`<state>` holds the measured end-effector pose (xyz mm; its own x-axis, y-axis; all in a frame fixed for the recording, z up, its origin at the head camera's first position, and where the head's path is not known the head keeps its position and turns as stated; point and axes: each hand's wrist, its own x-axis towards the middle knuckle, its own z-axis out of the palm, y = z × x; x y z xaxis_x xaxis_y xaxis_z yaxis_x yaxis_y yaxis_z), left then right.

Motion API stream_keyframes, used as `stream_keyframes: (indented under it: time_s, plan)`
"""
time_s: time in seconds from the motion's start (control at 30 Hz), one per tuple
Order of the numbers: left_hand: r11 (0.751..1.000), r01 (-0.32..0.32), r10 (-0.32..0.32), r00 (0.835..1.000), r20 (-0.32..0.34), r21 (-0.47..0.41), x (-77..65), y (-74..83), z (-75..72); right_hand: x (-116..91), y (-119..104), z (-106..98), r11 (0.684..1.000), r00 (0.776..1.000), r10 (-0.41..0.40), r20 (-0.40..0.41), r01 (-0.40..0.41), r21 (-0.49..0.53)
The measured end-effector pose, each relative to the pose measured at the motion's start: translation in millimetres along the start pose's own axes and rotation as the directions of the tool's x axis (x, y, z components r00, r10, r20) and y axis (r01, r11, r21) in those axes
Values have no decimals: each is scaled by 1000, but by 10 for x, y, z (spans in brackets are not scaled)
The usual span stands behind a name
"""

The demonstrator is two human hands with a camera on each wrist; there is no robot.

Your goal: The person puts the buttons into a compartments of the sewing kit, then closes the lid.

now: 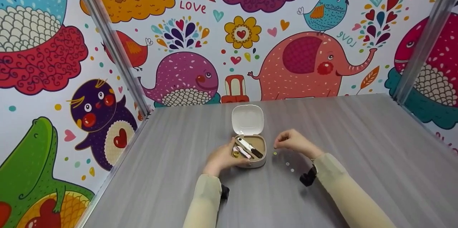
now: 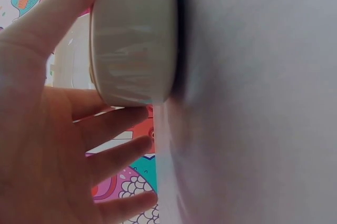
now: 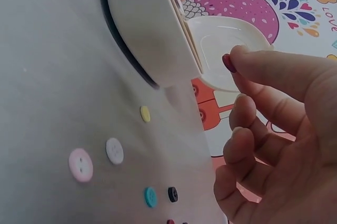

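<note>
The left hand (image 1: 222, 158) grips the box (image 1: 257, 164), while the right hand (image 1: 294, 142) pinches a red button (image 3: 228, 63), best held lightly but securely.

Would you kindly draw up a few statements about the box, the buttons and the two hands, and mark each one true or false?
1. The left hand grips the box. True.
2. The box is shut. False: its lid stands open.
3. The right hand pinches a red button. True.
4. All the buttons on the table are white. False: a pink button and a yellow button lie there too.
5. A black button lies beside a blue button. True.
</note>
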<state>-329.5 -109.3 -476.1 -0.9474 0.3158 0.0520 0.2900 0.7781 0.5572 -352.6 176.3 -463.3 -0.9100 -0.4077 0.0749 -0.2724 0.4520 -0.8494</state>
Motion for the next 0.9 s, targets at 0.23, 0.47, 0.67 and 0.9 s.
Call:
stream_keyframes:
  time_s: [0.23, 0.47, 0.67, 0.9]
  plan:
    - [1000, -11, 11, 1000, -7, -23, 4, 4, 9, 43, -41, 68, 1000, 1000, 13, -20, -13, -23]
    - [999, -18, 17, 1000, -13, -30, 6, -18, 9, 117, -36, 162, 1000, 1000, -8, -28, 8, -24]
    - [998, -25, 25, 1000, -12, -51, 4, -14, 11, 166, -15, 222, 1000, 1000, -13, -13, 13, 7]
    - [999, -18, 17, 1000, -10, -31, 7, -15, 11, 196, -40, 272, 999, 1000, -21, -13, 22, 33]
